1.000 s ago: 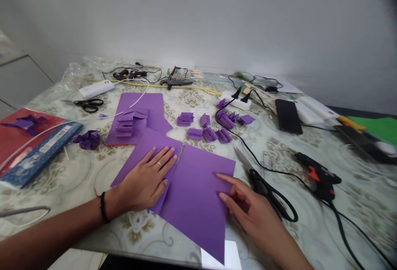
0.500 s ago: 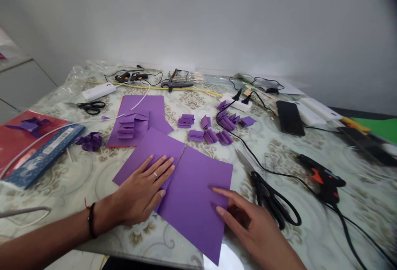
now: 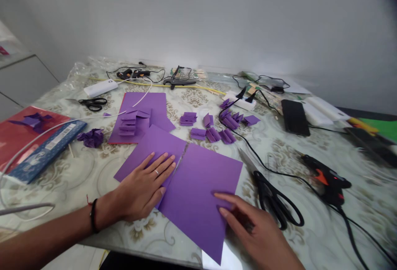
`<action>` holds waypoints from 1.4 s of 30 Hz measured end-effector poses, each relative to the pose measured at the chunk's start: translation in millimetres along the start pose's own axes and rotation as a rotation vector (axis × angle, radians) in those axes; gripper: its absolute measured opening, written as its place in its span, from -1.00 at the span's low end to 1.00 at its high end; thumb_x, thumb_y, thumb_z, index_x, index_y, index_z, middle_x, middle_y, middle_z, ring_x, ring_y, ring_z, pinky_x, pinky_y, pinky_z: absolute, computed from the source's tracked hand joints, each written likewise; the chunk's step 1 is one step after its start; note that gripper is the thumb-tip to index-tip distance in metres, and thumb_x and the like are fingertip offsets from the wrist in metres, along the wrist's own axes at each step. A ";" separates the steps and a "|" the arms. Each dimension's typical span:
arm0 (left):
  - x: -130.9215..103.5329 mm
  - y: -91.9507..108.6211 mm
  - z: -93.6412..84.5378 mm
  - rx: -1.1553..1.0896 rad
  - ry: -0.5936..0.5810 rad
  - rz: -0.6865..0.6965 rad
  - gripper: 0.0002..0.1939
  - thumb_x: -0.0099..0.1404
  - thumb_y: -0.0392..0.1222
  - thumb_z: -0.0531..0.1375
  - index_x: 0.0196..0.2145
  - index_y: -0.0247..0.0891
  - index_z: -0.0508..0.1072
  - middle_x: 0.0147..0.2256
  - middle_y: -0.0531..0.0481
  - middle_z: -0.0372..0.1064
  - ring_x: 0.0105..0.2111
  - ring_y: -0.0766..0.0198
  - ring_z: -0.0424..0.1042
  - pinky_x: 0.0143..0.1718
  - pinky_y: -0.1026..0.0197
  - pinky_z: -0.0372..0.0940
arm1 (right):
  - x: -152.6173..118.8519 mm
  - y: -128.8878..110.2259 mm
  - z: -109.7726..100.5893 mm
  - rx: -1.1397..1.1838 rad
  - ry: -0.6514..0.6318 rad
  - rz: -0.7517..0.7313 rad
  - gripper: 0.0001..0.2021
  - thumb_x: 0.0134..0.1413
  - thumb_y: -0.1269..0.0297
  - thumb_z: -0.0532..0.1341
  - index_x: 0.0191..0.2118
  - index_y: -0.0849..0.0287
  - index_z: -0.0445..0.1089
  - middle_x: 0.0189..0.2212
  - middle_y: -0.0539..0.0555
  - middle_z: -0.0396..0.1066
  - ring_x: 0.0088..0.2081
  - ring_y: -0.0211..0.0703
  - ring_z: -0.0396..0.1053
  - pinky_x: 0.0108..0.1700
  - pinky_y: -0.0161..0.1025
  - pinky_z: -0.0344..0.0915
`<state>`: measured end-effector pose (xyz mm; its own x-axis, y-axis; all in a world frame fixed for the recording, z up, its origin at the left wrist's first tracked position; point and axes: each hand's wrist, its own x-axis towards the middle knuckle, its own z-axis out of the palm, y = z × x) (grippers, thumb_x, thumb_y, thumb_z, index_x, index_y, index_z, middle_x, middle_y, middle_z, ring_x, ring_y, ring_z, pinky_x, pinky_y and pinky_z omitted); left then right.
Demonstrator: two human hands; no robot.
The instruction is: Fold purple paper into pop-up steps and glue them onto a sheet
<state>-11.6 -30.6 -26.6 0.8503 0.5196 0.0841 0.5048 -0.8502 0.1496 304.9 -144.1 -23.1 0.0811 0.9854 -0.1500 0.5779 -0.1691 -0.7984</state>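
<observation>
Purple paper lies in front of me as a left piece [image 3: 149, 144] and a right piece [image 3: 198, 179], with a narrow line of tablecloth showing between them near the top. My left hand [image 3: 147, 187] rests flat on the left piece, fingers stretched out. On the right piece's outer edge, my right hand [image 3: 248, 224] lays its index finger and thumb on top, apart from each other; its remaining fingers are mostly hidden. Just right of that hand are large black-handled scissors [image 3: 273, 197], blades partly over the tablecloth. Beyond the paper sit several small folded purple strips [image 3: 212, 134].
A glue gun [image 3: 325, 179] with its cable lies at right, near a phone [image 3: 294, 117]. At the back are a power strip [image 3: 240, 99] and pliers-like cutters [image 3: 179, 82]. Small scissors [image 3: 93, 103], crumpled paper [image 3: 91, 137] and a blue-red packet [image 3: 46, 152] occupy the left.
The right piece's upper right corner has shifted outward to the right, and my right hand has moved slightly down. My left hand stays flat in place. The whole view has shifted slightly.
</observation>
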 end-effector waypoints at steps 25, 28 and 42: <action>-44.4 35.7 -11.0 0.037 -0.018 -0.010 -0.02 0.61 0.17 0.10 0.62 -0.39 -0.35 0.58 -0.34 -0.15 0.59 -0.13 -0.15 0.56 -0.20 -0.17 | -28.4 1.2 22.4 0.165 0.049 0.121 -0.69 0.15 0.02 0.38 -0.05 0.00 0.68 -0.51 -0.07 0.41 -0.50 -0.20 0.39 -0.41 -0.31 0.38; -44.5 36.5 -9.8 0.003 -0.014 -0.022 -0.03 0.60 0.14 0.12 0.62 -0.34 -0.35 0.58 -0.32 -0.14 0.58 -0.14 -0.09 0.56 -0.21 -0.11 | -29.7 4.7 23.2 0.176 0.055 0.111 -0.69 0.16 0.01 0.38 -0.05 0.01 0.68 -0.50 -0.05 0.43 -0.50 -0.21 0.39 -0.41 -0.32 0.40; -51.3 39.1 -13.7 -0.085 -0.004 -0.041 0.03 0.57 0.13 0.16 0.62 -0.31 -0.41 0.59 -0.30 -0.19 0.58 -0.18 -0.13 0.55 -0.28 -0.06 | -34.6 4.5 19.9 0.194 0.049 0.105 -0.63 0.16 -0.03 0.41 0.00 0.03 0.67 -0.46 -0.02 0.51 -0.46 -0.17 0.49 -0.37 -0.32 0.49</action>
<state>-37.5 -89.4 -11.6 0.8300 0.5530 0.0724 0.5246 -0.8181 0.2355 288.5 -179.4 -33.1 0.1746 0.9611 -0.2141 0.3975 -0.2677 -0.8777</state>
